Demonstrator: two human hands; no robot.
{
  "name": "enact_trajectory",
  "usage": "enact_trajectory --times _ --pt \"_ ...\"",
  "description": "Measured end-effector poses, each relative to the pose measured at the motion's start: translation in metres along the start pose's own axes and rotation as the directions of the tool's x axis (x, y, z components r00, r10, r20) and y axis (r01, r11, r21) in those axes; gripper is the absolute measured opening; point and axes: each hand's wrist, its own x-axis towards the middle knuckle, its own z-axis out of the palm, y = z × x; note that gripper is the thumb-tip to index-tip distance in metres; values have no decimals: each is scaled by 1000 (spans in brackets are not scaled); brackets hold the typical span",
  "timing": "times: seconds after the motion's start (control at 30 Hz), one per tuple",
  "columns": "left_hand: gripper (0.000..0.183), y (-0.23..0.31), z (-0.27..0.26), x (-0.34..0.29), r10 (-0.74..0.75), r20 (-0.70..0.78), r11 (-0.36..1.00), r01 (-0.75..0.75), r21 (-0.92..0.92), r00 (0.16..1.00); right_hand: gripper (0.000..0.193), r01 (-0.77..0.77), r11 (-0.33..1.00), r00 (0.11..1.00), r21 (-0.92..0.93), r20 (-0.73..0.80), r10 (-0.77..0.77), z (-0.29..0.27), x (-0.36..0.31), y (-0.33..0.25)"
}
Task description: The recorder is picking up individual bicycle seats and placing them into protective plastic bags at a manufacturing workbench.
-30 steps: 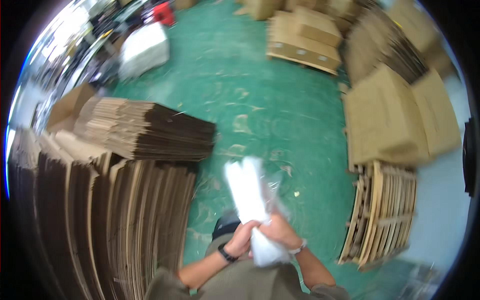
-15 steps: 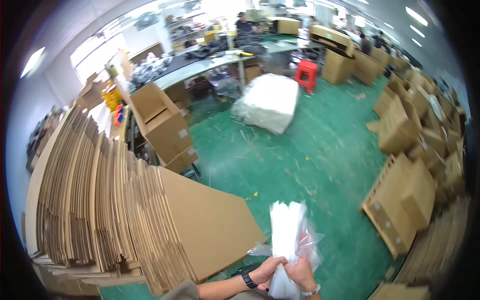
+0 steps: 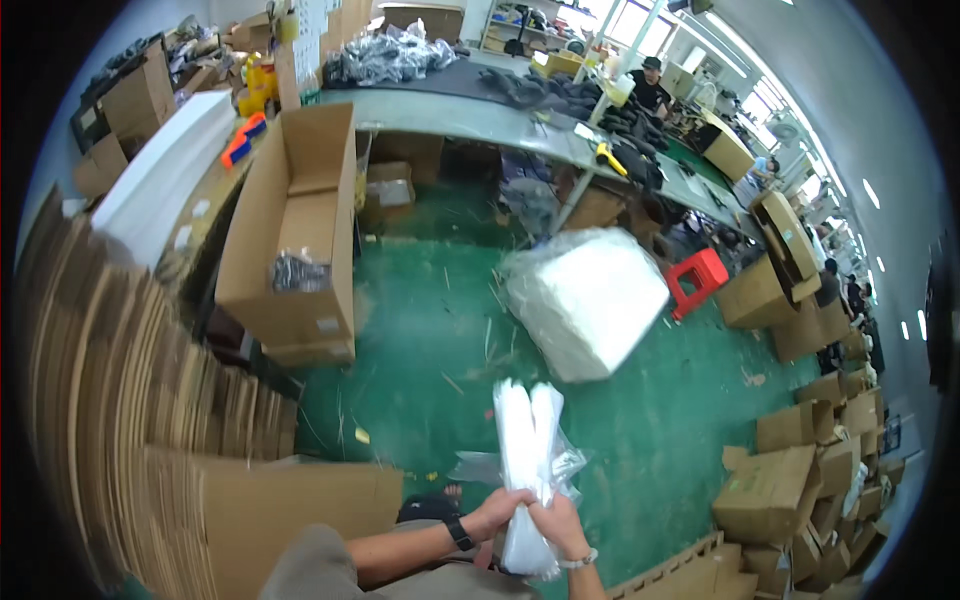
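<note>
A bundle of clear plastic bags (image 3: 522, 435) stands up in front of my body, gathered at its middle. My left hand (image 3: 496, 513), below a dark wristwatch, is closed round its left side. From the other side my right hand (image 3: 563, 528), with a pale bracelet at the wrist, grips the same bundle. The two hands almost meet. The upper ends of the bags are rolled in two white lobes, and loose film sticks out to both sides. My palms and inner fingers are hidden.
A tall open carton (image 3: 290, 235) holding a small dark wrapped item stands left, beside stacked flat cardboard (image 3: 120, 400). Ahead are a large white wrapped bale (image 3: 590, 305), a red stool (image 3: 697, 280) and a long worktable (image 3: 470, 115). Cartons (image 3: 770, 490) pile up right. A person sits beyond the table.
My view has turned left, so the open carton, worktable and bale appear farther right or nearer the middle. Both hands keep their hold on the plastic bags.
</note>
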Motion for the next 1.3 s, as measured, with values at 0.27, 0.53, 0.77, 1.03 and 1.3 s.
enact_trajectory --times 0.27,0.53,0.77,1.03,1.3 --pt "40 282 17 190 177 -155 984 -180 -1 972 44 145 988 981 -49 139 -137 -121 321 -146" --pt "42 609 -20 297 347 -316 902 -407 -147 883 41 361 933 856 6 394 -334 -171 641 -364" --pt "38 892 -77 437 541 -300 766 -607 -211 786 47 570 786 790 -240 421 -445 -197 920 -550" --pt "38 1181 -118 574 714 -320 528 -779 -338 623 37 746 473 663 -469 455 -595 -223 1201 -746" --pt "31 1217 -256 802 457 -556 467 -720 -514 694 39 771 218 635 -599 693 -342 -130 1465 -688"
